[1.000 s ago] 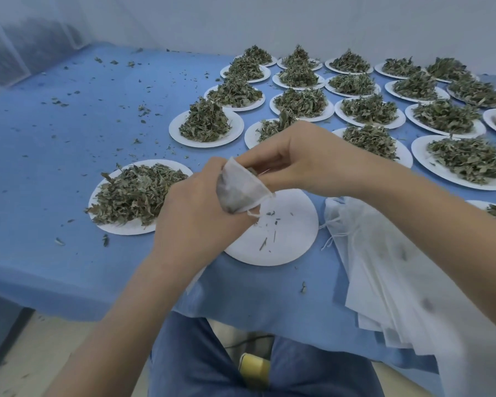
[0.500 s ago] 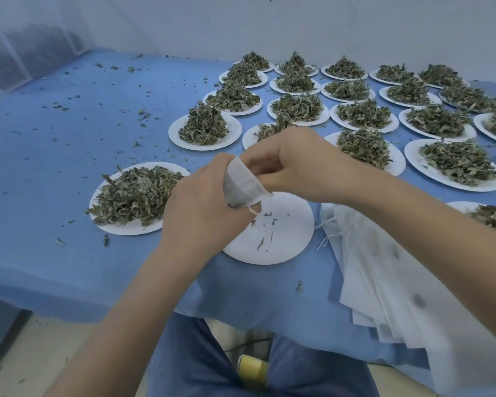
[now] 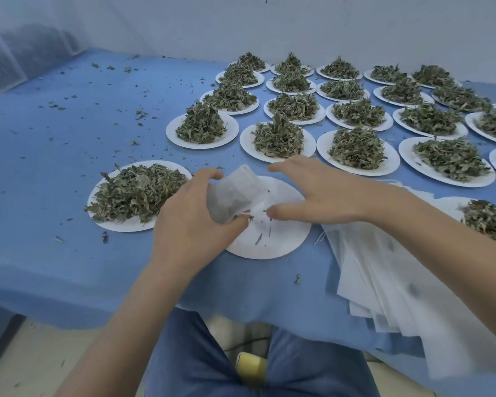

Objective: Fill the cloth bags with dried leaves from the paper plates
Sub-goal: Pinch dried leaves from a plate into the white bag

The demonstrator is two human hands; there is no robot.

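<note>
- head view: the left hand (image 3: 195, 222) curls round a small white cloth bag (image 3: 232, 193), thumb at the near lower side and fingers wrapped over the top edge, holding it above the nearly bare paper plate (image 3: 272, 239).
- the bag looks stuffed and rumpled, its upper end poking out between the fingers; whether its mouth is closed, i cannot tell.
- the right hand (image 3: 321, 193) grips nothing: fingers spread and reaching forward, thumb stretched toward the bag, just beside it over the same plate. i cannot tell if the thumb touches the plate.
- that plate carries only a few leaf scraps and sits at the near edge of the blue table cover (image 3: 55, 167).
- left of it, a full plate of dried leaves (image 3: 135, 193) lies just beside the left hand.
- further back, rows of heaped plates (image 3: 355, 144) fill the right half of the table.
- a stack of flat white bags (image 3: 384, 282) lies under the right forearm, hanging over the table's near edge.
- loose leaf bits are scattered on the cover at left.
</note>
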